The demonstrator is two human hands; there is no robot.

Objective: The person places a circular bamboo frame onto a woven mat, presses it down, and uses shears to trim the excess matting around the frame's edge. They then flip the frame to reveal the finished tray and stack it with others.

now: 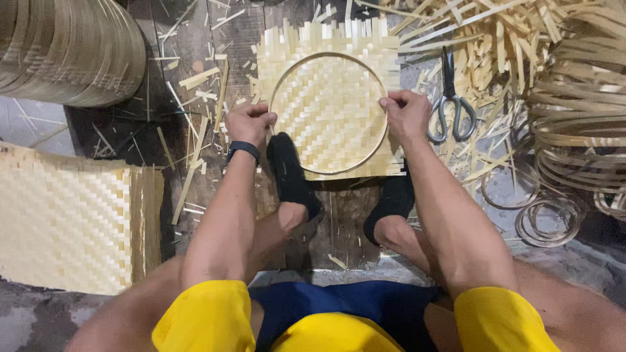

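Hands pin a thin bamboo hoop [328, 112] flat on a square woven bamboo mat [329, 58] on the floor. Left hand [250, 123] has its grip pinched on the hoop's left edge, right hand [405, 115] on the right edge; the hoop lies between them. Scissors [450, 104] rest just beyond the right hand.

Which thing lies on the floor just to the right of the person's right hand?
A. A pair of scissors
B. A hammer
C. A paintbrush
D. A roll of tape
A. A pair of scissors with grey loop handles lies on the bamboo scraps just right of the right hand, which grips the thin hoop resting on the woven bamboo mat.
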